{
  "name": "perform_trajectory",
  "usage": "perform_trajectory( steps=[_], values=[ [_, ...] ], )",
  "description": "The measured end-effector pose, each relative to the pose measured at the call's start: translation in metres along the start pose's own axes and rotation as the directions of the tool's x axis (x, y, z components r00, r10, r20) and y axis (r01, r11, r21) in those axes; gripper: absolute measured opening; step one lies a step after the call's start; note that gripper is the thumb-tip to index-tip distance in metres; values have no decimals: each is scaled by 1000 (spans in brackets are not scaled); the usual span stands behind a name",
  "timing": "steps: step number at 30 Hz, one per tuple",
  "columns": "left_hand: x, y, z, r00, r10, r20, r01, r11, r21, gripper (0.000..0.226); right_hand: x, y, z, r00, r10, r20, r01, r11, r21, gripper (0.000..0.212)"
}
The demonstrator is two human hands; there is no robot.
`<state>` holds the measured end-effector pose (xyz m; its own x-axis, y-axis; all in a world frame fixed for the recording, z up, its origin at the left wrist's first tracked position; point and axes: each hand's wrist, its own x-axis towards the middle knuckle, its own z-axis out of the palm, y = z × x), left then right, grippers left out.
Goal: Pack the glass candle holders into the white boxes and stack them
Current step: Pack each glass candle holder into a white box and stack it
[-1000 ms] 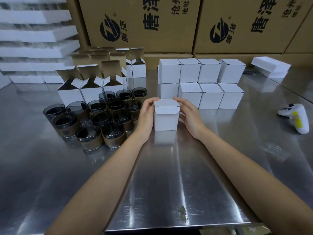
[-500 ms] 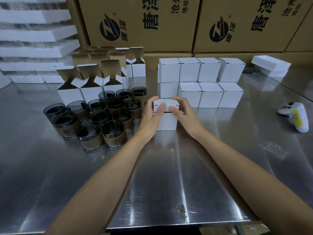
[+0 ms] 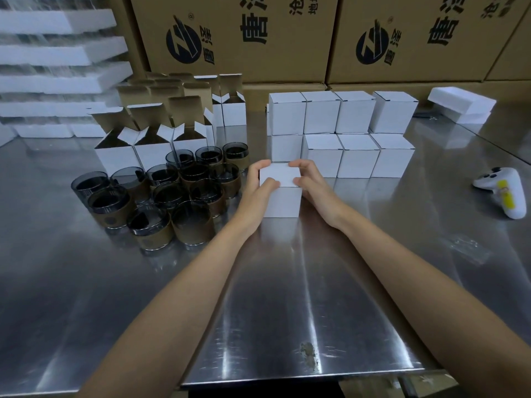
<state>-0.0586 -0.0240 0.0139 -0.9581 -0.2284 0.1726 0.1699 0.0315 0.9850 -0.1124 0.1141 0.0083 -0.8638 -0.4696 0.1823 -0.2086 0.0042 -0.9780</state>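
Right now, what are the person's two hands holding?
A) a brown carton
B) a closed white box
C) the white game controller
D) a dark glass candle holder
B: the left hand and right hand both grip the top of the closed white box; the glass holders stand untouched beside it.

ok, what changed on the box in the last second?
Both hands moved from the box's sides up onto its top. The left hand and right hand now grip the white box, thumbs on the near edge of the lid, fingers curled over the far edge. The lid, slightly raised before, lies flat. Box position, candle holders, stacked boxes, open boxes and controller are unchanged.
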Motion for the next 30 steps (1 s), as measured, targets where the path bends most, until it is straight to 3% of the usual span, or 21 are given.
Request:
perform_trajectory(
  steps=[4, 8, 10, 13, 14, 19, 22, 25, 28, 30],
  values=[
    [1, -1, 1, 1000, -20, -8, 20, 998, -60, 43, -3, 1, 1, 999, -42, -23, 41, 998, -44, 18],
    [2, -4, 2, 999, -7, -53, 3, 998, -69, 48, -7, 8, -3, 947, -301, -111, 257, 919, -299, 7],
    [0, -6, 3, 995, 42, -88, -47, 998, -48, 44, -8, 10, -6, 875, -476, -88, 360, 761, -540, 13],
    [-1, -11, 3, 977, 135, -163, -136, 991, 7, 37, -5, 13, -8, 749, -658, 70, 411, 380, -829, 20],
    [1, -12, 2, 971, 133, -197, -132, 991, 20, 38, -3, 12, -6, 741, -668, 74, 372, 316, -873, 20],
    [10, -19, 0, 975, 28, -222, -30, 1000, -8, 29, 4, 4, 6, 766, -643, 7, 194, 221, -956, 29],
    [12, -22, -1, 978, -13, -207, 10, 1000, -15, 28, 4, 3, 12, 749, -641, 167, 276, 74, -958, 48],
    [16, -24, -1, 976, -48, -215, 42, 999, -35, 32, 3, 2, 17, 721, -588, 367, 421, -50, -906, 31],
    [19, -26, -1, 973, -71, -220, 62, 997, -48, 36, 9, 4, 19, 826, -408, 390, 441, 37, -897, 14],
    [20, -27, -1, 974, -71, -217, 61, 997, -52, 36, 14, 10, 19, 904, -292, 313, 354, 102, -930, 24]
  ],
)
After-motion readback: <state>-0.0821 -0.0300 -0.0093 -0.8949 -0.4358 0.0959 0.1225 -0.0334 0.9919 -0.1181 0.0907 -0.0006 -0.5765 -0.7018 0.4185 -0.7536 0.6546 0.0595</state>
